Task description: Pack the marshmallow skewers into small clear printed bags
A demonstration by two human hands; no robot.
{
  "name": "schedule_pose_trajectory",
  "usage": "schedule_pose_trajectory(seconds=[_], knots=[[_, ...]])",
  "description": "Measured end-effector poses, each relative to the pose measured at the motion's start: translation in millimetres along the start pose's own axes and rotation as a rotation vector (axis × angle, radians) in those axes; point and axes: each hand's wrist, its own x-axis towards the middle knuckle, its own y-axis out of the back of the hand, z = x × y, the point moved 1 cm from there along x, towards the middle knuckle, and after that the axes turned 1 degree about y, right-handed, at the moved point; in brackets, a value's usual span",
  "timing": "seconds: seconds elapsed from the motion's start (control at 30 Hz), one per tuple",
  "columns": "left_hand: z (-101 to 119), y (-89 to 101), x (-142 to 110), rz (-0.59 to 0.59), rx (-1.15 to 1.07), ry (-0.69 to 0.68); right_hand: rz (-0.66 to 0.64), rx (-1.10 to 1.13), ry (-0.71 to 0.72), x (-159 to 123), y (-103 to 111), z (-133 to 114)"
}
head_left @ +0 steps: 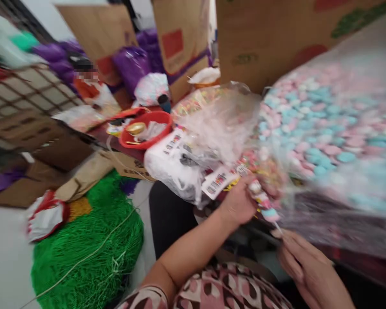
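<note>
Pastel marshmallow skewer [263, 201] mid-bagging, looks like: left hand [241, 204] grips the candy end, right hand [304, 262] pinches the stick. Sliding it in probably needs the wrapper [218, 124] mouth held open.

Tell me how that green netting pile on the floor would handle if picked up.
The green netting would probably flop and sag, since it lies in a soft heap. It looks light for its bulk, being open mesh. The string lying across it may snag or trail along.

Marshmallow skewer [263, 201]: pink, white, blue pieces, tilted, gripped at both ends.
</note>
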Motion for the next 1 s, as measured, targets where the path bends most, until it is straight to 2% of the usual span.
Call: schedule_pose_trajectory(seconds=[0.07, 0.27, 0.37, 0.43, 0.53, 0.7, 0.83, 1.0], knots=[[3, 1.8, 3, -0.038, 0.004, -0.014, 0.026, 0.07, -0.097, -7, -1, -8], [-13, 0.4, 3, -0.091, 0.267, -0.052, 0.017, 0.087, -0.108, -11, -9, -27], [-18, -0.9, 0, -0.097, 0.332, -0.084, 0.074, 0.05, -0.039, -9, -15, -25], [-16, -2.1, -1, -0.055, 0.329, -0.079, 0.151, -0.023, 0.042, -6, -18, -22], [-6, -5.6, -3, 0.035, 0.273, -0.129, 0.246, -0.169, 0.133, -4, -15, -16], [7, -7.4, -1, 0.061, 0.185, -0.19, 0.32, -0.281, 0.195, -5, -4, -11], [8, -2.0, 3, 0.127, 0.097, -0.165, 0.27, -0.243, 0.174, -9, -4, -15], [7, 2.7, 8, 0.168, 0.02, -0.2, 0.144, -0.079, 0.025, -16, -6, -21]])
